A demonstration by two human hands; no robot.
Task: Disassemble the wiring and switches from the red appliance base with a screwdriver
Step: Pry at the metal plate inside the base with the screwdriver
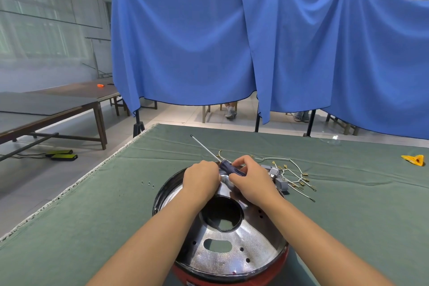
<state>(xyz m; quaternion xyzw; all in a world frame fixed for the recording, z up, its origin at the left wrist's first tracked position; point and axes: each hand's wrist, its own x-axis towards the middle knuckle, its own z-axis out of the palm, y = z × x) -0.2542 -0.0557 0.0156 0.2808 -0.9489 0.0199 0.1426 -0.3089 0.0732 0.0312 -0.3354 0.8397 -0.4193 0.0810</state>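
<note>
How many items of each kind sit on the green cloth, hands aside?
Red appliance base: 1
Screwdriver: 1
Loose screws: 3
Bundle of wiring and switches: 1
Yellow-orange object: 1
Total: 7

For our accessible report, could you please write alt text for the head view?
Both hands work at the far rim of a red appliance base with silvery interior; the right hand grips a dark-handled screwdriver. White wires with grey switches lie on green cloth.
</note>
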